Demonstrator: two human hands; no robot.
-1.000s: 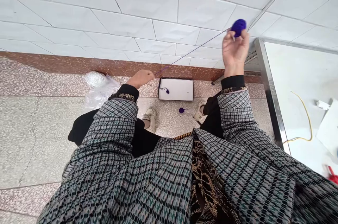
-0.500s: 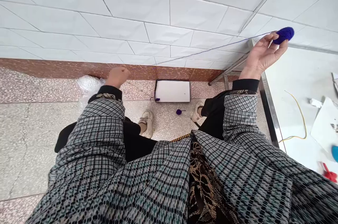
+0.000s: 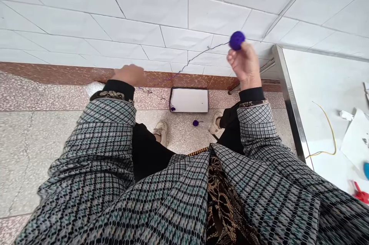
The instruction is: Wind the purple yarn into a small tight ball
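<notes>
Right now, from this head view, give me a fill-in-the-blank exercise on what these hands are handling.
The yarn ball in the right hand is ____ in colour. A strand of yarn runs from that ball down toward the ____ hand. A smaller yarn ball lies on the floor between the person's ____.

Missing words, in order: purple, left, shoes.

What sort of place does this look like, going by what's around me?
Probably a plain indoor workroom, though that's a guess: there's a white tiled wall, a speckled terrazzo floor, and a steel-edged white worktable with a yellow cable on it.
</notes>
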